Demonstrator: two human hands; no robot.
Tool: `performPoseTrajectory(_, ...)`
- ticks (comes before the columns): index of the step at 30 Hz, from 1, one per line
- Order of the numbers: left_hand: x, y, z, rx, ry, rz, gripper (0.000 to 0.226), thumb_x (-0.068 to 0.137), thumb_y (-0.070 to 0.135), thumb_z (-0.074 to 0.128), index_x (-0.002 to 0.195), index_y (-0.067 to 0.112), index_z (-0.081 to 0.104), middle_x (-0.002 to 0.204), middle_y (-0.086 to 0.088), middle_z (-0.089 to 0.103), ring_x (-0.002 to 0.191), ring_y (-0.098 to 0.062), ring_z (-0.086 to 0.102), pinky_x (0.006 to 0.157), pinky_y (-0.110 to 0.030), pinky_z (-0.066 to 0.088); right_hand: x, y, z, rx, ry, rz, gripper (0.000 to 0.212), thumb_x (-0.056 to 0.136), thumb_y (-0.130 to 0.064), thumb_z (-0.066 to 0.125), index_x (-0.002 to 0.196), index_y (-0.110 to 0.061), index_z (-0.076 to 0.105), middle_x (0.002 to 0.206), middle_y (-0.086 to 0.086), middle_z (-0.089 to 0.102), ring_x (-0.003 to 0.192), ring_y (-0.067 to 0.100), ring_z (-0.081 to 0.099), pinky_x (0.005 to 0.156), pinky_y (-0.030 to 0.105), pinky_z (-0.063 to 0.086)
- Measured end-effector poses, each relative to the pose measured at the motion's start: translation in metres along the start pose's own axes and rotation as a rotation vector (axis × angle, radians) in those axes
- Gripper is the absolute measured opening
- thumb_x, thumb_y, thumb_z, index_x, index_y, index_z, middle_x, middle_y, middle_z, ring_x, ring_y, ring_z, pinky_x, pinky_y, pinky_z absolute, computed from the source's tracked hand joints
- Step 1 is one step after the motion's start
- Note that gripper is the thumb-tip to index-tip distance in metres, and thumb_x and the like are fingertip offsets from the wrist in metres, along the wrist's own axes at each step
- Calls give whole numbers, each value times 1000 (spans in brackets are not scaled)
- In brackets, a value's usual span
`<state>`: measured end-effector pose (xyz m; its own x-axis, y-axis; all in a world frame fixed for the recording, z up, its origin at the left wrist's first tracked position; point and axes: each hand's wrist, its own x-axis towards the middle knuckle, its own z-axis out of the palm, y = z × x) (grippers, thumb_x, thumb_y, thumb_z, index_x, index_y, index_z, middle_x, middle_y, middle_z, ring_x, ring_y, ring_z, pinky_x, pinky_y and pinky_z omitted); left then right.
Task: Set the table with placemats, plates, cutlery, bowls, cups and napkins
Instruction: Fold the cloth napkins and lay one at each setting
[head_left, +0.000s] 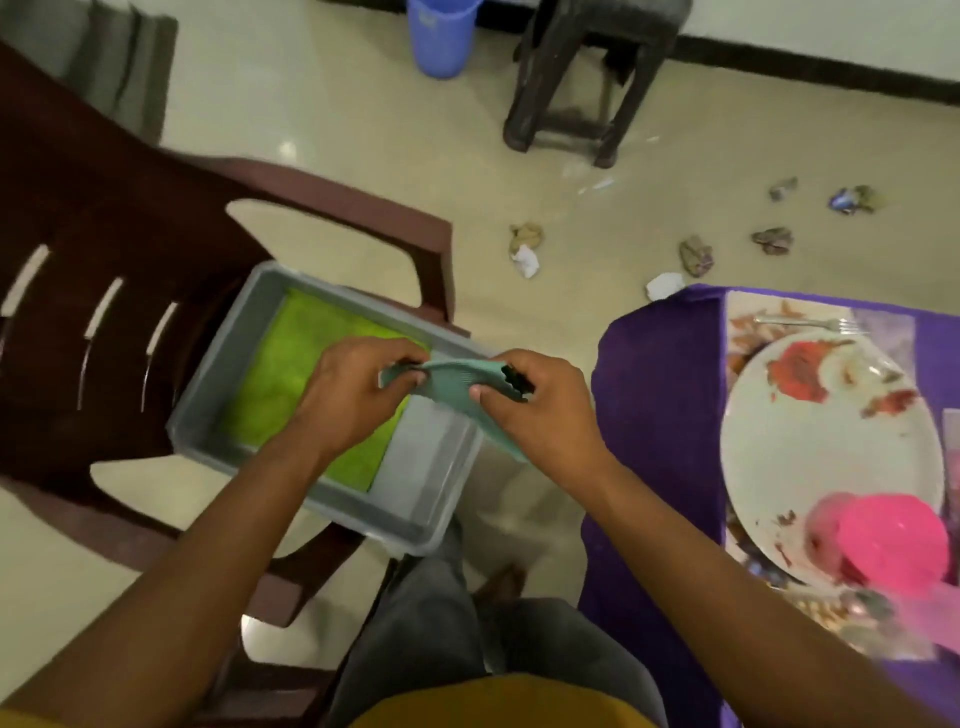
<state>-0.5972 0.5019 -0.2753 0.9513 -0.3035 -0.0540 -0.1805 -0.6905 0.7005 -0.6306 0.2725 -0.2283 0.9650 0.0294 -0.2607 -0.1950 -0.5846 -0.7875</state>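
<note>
A teal ribbed napkin (457, 387) hangs stretched between both hands above a grey tray (441, 499). My left hand (353, 384) pinches its left end and my right hand (540, 400) grips its right end, with a small dark thing at the fingers. A green cloth (296, 379) lies flat in the tray. At the right, a table under a purple cloth (660, 395) bears a patterned placemat (748, 322), a white plate (810, 447) with red smears, a fork (810, 323) and a pink cup (883, 540) on its side.
The tray rests on the seat of a dark brown plastic chair (104, 291). A dark stool (587, 67) and a blue bucket (441, 36) stand on the tiled floor farther off. Several crumpled scraps (527, 244) lie scattered on the floor.
</note>
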Motion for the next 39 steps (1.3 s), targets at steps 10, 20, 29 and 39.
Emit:
performPoseTrajectory(10,-12,173,8,-658,-297,45,28,87,7,78,102,30,81,105,7,80,101,-9,74,92,-25,58,-101,-13,-120,198,193,-37,4,89,-25,80,91,-22,80,82,-8,74,74,13,68,66,39,57)
performPoseTrajectory(20,-52,314,49,-751,-371,230,20,94,20,70,97,35,83,97,8,80,94,-7,71,83,-21,55,-234,12,-201,137,421,-61,8,87,-27,83,87,-31,76,77,-14,69,74,4,63,63,14,43)
performPoseTrajectory(29,-77,392,89,-842,-511,317,34,88,41,79,101,10,78,103,-19,74,100,-35,67,93,-56,54,-327,26,-247,94,625,-51,15,84,-30,82,96,-26,75,79,-14,68,76,9,64,71,43,54)
performPoseTrajectory(39,-68,470,135,-879,-638,381,21,89,38,74,97,19,77,98,-9,73,92,-20,64,81,-35,52,-401,50,-262,90,891,44,31,88,-28,81,106,-30,56,101,-14,62,93,10,65,69,21,51)
